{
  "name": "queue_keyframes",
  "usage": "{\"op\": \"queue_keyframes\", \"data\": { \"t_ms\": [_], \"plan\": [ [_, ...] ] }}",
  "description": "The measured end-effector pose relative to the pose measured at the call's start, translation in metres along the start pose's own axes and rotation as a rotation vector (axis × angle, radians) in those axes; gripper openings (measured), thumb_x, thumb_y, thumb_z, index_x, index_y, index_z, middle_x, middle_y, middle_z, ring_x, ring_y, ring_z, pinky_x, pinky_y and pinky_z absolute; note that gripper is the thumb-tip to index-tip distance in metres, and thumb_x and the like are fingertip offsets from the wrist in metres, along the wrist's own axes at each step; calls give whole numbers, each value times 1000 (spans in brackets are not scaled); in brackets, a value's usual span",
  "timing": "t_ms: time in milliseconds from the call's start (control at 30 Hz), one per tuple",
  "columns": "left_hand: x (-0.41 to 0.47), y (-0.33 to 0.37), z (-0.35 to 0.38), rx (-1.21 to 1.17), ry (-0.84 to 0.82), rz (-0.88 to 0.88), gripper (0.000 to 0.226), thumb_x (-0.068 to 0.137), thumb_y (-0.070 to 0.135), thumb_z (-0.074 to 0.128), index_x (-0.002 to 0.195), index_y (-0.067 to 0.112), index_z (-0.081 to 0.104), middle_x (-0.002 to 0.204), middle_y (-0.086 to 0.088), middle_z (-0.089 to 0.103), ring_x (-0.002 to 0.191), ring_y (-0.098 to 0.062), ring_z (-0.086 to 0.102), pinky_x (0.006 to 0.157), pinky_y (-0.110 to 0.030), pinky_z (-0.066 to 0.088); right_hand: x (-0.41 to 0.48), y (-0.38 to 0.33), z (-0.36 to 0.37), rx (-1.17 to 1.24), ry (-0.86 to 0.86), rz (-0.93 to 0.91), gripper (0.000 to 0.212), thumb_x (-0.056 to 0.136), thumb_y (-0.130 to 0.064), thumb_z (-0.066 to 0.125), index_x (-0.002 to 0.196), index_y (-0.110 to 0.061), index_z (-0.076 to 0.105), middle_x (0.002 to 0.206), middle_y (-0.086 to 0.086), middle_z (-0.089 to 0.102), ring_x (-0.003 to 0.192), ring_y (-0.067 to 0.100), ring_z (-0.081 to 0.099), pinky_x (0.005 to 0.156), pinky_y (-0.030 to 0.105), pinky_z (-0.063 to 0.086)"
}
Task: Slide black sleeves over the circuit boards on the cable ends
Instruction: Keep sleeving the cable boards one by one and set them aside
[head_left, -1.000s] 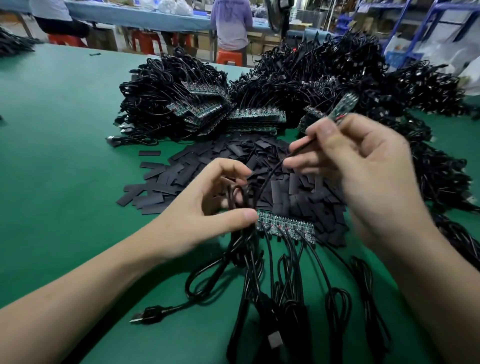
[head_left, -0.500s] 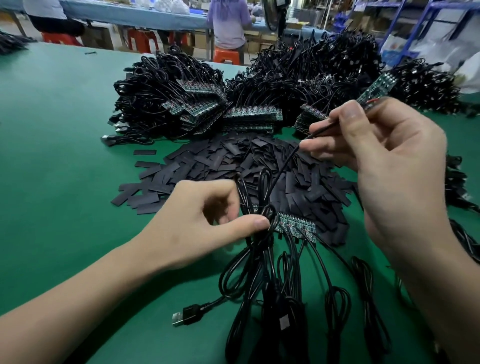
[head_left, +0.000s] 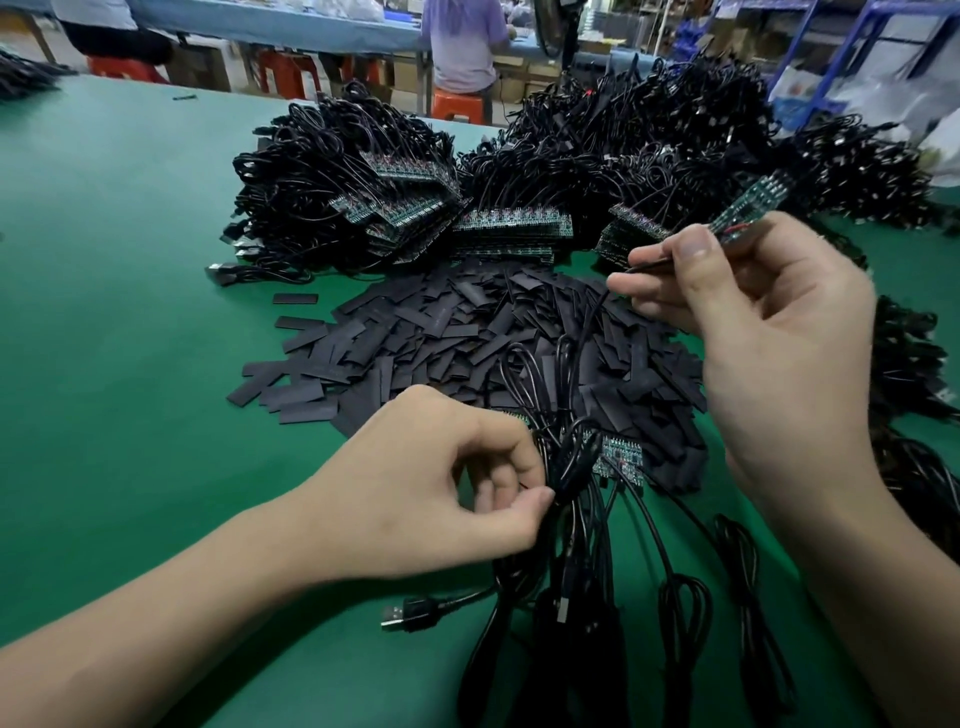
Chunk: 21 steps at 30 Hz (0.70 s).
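Nearest the camera, a black USB plug (head_left: 402, 618) lies on the green table (head_left: 130, 322), its lead running into a bundle of looped black cables (head_left: 576, 525). The left hand (head_left: 431, 483) grips this bundle at its upper end, with the thumb and curled fingers pinching the loops together. Just right of that grip, a short row of green circuit boards (head_left: 618, 460) rests at the near edge of the sleeve pile, each with a thin wire trailing toward the camera.

The right hand (head_left: 769, 332) is raised above the table. Its thumb and fingers pinch a thin black cable just below a bare circuit board (head_left: 750, 205), which sticks up and away past the fingertips, tilted to the right. No sleeve is on this board. The cable drops from the fingers to the bundle held by the left hand.

Under and beyond both hands spreads a loose pile of flat black sleeves (head_left: 457, 332). Behind it sit large heaps of coiled cables (head_left: 358, 171) with stacked boards facing the pile. At the far side, a seated person (head_left: 462, 41) on an orange stool (head_left: 457, 106) works at another table.
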<state>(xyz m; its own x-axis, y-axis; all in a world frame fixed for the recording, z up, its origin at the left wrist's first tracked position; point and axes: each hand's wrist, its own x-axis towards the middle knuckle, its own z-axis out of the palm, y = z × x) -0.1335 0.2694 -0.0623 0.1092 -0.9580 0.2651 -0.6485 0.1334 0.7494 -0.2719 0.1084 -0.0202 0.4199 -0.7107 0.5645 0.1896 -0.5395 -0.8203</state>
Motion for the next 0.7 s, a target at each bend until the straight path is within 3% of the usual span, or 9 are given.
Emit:
{"op": "queue_keyframes", "data": {
  "t_ms": [133,233,300,367,433,467,600,700],
  "plan": [
    [1,4,-1,-143,68,91,17,87,18,61,73,27,60,65,8,59,59,-10,54,57,-30,47,-4,7,5,-29,-69,101,18,105,-20,59,96,-5,63,99,1,79,91,12,78,80,29,63],
    [1,5,-1,-250,123,120,19,93,18,55,75,25,55,69,8,54,63,-10,50,62,-21,41,-12,11,12,-1,-222,262,18,102,-18,61,97,-1,64,95,2,80,90,13,78,74,30,64],
    [2,4,-1,-318,140,131,19,94,19,54,75,21,54,71,2,56,66,-9,52,66,-17,40,-17,13,16,-10,-346,327,24,100,-17,62,101,7,64,96,2,80,91,14,78,78,34,65],
    [2,2,-2,-404,143,136,22,94,21,54,73,15,55,74,-11,62,72,-17,59,69,-26,46,-17,10,17,-28,-418,330,26,101,-18,61,104,8,64,98,-1,80,91,12,77,79,30,63],
    [1,-1,-2,-514,121,121,24,93,22,55,73,10,56,75,-16,65,70,-33,62,64,-43,50,-11,2,13,31,-379,273,21,103,-18,57,104,1,65,102,-2,80,94,11,77,77,25,62],
    [1,-1,-3,-572,109,118,23,93,21,55,73,8,56,75,-13,67,68,-34,63,61,-44,51,-6,-3,9,86,-320,232,19,104,-18,55,104,-2,65,105,0,79,96,14,77,78,25,62],
    [0,5,-13,-717,101,119,20,91,15,51,72,8,51,76,-8,70,62,-25,66,57,-26,50,7,-19,-4,284,-157,53,18,107,-18,51,108,-4,62,114,9,77,105,23,75,87,28,60],
    [-1,10,-18,-460,138,164,21,92,17,53,72,12,54,71,-6,67,55,-23,59,53,-28,45,3,-21,1,209,-197,28,18,107,-17,51,110,-3,61,115,7,77,106,20,75,88,28,60]
  ]
}}
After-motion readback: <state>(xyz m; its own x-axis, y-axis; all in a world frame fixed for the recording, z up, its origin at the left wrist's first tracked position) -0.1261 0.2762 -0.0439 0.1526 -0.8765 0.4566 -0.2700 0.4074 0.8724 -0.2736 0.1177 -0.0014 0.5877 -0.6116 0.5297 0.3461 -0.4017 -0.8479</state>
